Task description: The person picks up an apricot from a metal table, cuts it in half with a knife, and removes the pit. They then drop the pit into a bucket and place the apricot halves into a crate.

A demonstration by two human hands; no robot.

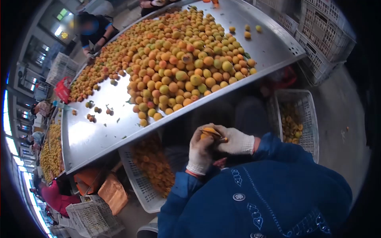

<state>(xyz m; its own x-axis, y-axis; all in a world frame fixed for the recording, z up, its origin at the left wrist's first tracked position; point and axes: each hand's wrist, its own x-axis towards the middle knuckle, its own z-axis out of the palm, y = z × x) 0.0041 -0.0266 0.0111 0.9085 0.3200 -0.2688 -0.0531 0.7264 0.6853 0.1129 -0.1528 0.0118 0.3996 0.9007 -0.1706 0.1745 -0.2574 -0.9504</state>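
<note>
In the head view, both my hands wear white knitted gloves and meet close together in front of my body. My left hand (199,154) is closed around an orange apricot (208,131), which looks split. My right hand (237,141) presses in from the other side with its fingers curled. A small dark, thin thing shows between the hands at the fruit; I cannot make out what it is. Just beyond my hands, a large heap of whole apricots (178,67) covers much of a metal table (99,139).
Below the table, a white crate (137,194) of orange fruit pieces stands on the left, another crate (311,119) of halves on the right. Stacked crates (325,31) rise at the back right. A co-worker in dark clothing (95,33) stands across the table; others work farther left.
</note>
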